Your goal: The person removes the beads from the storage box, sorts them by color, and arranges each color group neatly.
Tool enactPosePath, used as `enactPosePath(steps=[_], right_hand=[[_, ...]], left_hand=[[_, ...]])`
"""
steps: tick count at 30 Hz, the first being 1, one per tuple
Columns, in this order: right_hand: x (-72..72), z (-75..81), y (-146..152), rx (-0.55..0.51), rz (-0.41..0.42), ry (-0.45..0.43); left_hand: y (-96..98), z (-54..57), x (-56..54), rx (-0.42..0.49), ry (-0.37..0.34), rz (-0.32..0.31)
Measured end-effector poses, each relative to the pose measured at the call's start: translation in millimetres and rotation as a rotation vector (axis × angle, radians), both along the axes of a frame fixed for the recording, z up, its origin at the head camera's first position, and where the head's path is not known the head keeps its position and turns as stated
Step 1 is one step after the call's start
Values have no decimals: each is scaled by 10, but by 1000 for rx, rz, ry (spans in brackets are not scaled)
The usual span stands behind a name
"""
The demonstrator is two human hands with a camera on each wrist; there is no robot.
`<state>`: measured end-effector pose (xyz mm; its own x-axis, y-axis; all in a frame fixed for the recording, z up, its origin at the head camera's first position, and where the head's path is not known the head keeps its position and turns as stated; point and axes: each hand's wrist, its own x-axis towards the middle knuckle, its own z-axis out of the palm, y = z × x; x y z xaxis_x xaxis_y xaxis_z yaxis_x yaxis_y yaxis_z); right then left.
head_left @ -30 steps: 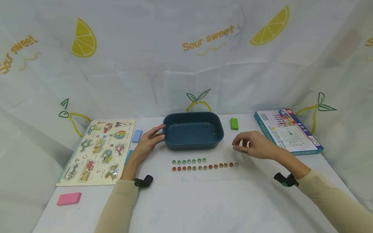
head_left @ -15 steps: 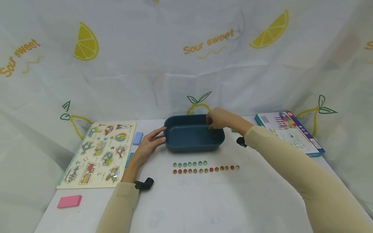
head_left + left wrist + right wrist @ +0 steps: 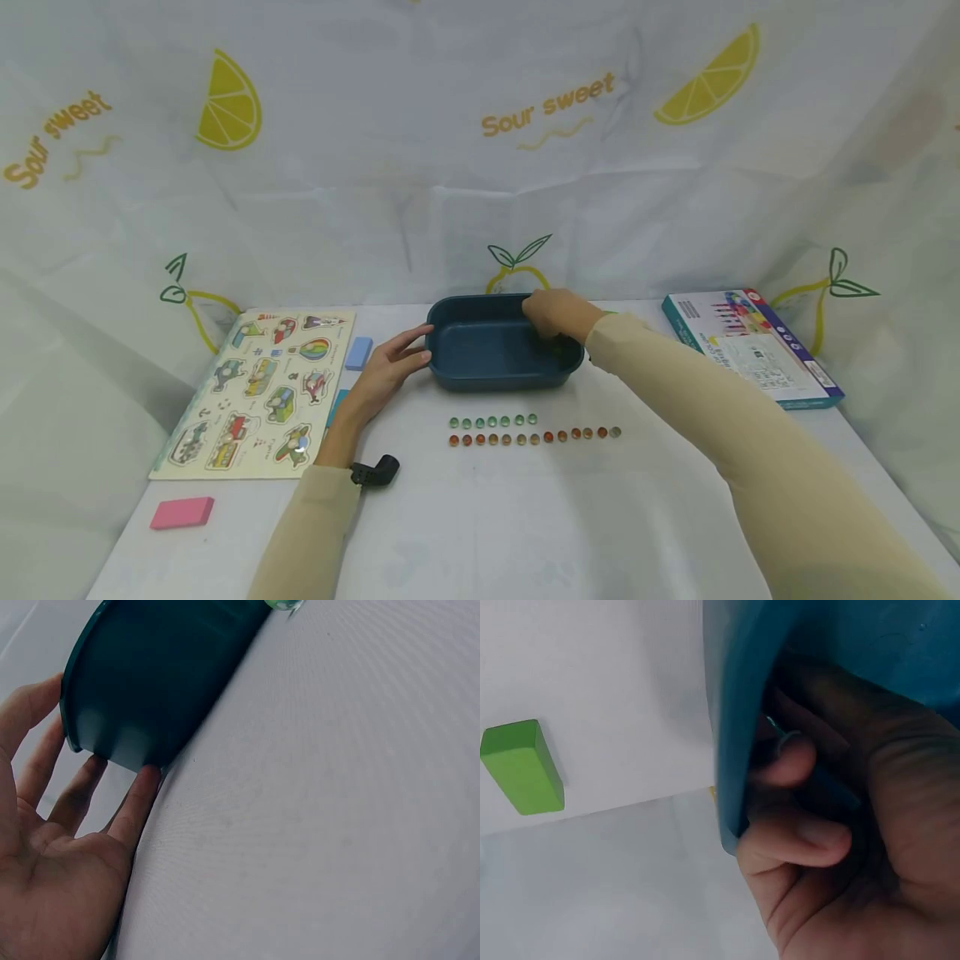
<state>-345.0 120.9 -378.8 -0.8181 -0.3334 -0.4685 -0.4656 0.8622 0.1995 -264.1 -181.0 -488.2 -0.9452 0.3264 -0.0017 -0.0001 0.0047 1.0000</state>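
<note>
A dark blue plastic basin (image 3: 480, 360) stands at the back middle of the table. My left hand (image 3: 382, 375) rests against its left end, with fairly straight fingers touching the outer wall in the left wrist view. Inside the basin's right end is my right hand (image 3: 557, 312); its fingers curl in the right wrist view, and a small glassy glint, seemingly a glass bead (image 3: 772, 721), shows among them. The fingertips themselves are mostly hidden. In front of the basin lie a row of green glass beads (image 3: 492, 422) and a longer row of orange and red beads (image 3: 521, 440).
On the left lie a picture puzzle board (image 3: 258, 392), a blue block (image 3: 358, 353) and a pink block (image 3: 182, 512). A green block (image 3: 529, 769) sits right of the basin. Further right is a flat boxed set (image 3: 753, 350). A printed white curtain (image 3: 360, 225) hangs behind.
My right hand has moved from the table right of the basin over its rim and down into its right end. The left hand stays at the basin's left end; the bead rows look unchanged.
</note>
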Motion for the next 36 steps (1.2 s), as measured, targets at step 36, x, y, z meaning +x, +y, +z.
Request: enactPosePath(steps=[36], right_hand=[[25, 338, 5, -30, 12, -142]], left_hand=[[1, 20, -4, 1, 1, -4]])
